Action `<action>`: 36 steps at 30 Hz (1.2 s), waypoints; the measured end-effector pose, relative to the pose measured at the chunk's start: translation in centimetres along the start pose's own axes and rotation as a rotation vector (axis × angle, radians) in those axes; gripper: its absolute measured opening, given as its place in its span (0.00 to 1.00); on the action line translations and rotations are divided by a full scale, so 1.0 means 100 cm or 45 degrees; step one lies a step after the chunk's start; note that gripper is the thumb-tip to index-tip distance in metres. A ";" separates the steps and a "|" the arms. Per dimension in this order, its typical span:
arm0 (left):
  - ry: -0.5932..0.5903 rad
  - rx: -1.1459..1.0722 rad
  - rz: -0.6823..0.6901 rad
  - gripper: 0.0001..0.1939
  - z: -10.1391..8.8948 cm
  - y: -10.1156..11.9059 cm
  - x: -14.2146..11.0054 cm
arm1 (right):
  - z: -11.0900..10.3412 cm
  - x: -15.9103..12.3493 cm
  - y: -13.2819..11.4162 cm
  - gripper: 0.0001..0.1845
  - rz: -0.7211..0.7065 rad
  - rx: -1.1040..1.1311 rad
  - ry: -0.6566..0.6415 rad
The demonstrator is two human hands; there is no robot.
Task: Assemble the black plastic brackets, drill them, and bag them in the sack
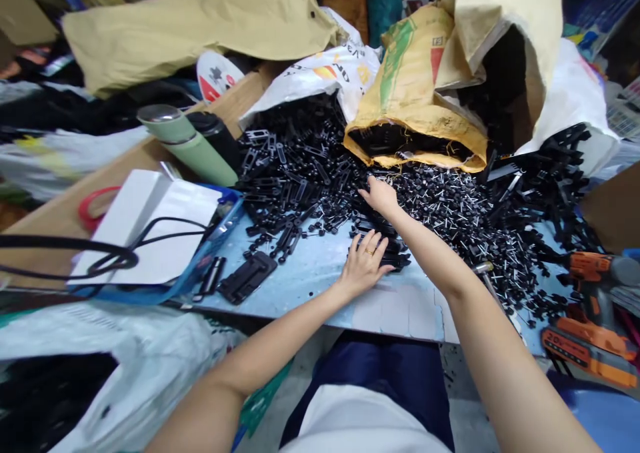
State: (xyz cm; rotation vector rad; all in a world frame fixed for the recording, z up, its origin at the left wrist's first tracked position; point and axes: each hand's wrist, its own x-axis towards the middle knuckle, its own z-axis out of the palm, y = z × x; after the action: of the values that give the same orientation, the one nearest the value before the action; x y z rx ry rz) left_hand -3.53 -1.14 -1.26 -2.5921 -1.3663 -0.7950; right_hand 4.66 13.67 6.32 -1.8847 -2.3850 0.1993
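My left hand lies palm down with its fingers spread, a ring on one finger. It rests on a row of black plastic parts near the table's front edge. Further back, my right hand reaches to the edge of a heap of black-headed screws. Its thumb and a finger show apart, with nothing visible between them; the other fingers are hidden. Left of it spreads a pile of slotted black plastic pieces.
Behind the heaps lies an open yellow sack. A blue tray with white boxes, a green bottle and a black block stand left. An orange cordless drill and a metal-headed tool lie right.
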 end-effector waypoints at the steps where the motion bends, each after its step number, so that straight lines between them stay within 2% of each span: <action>1: 0.039 -0.021 -0.048 0.26 -0.003 -0.006 -0.001 | 0.003 0.001 -0.005 0.16 0.000 0.001 -0.018; 4: 0.102 -0.072 -0.247 0.23 -0.008 -0.029 0.004 | 0.010 0.000 -0.007 0.14 -0.120 0.034 -0.042; 6: 0.089 -0.088 -0.381 0.22 -0.010 -0.047 0.017 | 0.010 0.000 0.000 0.15 -0.191 0.039 -0.018; 11: -0.125 -0.071 -0.653 0.22 -0.012 -0.078 0.084 | 0.000 0.015 0.031 0.14 -0.126 -0.150 0.105; 14: -0.278 -0.030 -0.830 0.20 -0.010 -0.081 0.126 | -0.006 0.034 0.046 0.17 -0.086 -0.295 0.084; 16: -0.379 -0.015 -0.925 0.20 -0.006 -0.078 0.145 | -0.008 0.047 0.049 0.19 -0.089 -0.354 0.045; 20: -0.487 0.003 -0.993 0.19 0.000 -0.071 0.159 | -0.005 0.068 0.044 0.20 -0.096 -0.341 0.020; 23: -0.487 0.054 -0.972 0.18 -0.003 -0.069 0.155 | -0.003 0.074 0.040 0.19 -0.110 -0.307 0.026; 25: -0.448 0.062 -0.897 0.19 -0.010 -0.069 0.147 | -0.003 0.073 0.042 0.19 -0.146 -0.282 0.041; 28: -0.318 -0.021 -0.727 0.21 -0.025 -0.069 0.123 | -0.007 0.065 0.054 0.18 -0.200 -0.264 0.089; 30: -0.225 -0.122 -0.618 0.21 -0.035 -0.065 0.100 | -0.010 0.059 0.065 0.16 -0.209 -0.189 0.185; 32: -0.157 -0.229 -0.506 0.21 -0.045 -0.057 0.073 | -0.013 0.055 0.078 0.14 -0.164 0.043 0.360; 36: -0.144 -0.365 -0.263 0.20 -0.057 -0.029 0.019 | -0.019 0.052 0.104 0.09 0.126 0.874 0.733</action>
State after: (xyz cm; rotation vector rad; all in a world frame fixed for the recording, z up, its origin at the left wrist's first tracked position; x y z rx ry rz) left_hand -7.18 0.13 4.18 -2.7768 -1.6877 -0.9496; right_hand 13.76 21.14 6.52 -1.4658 -1.5724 0.3659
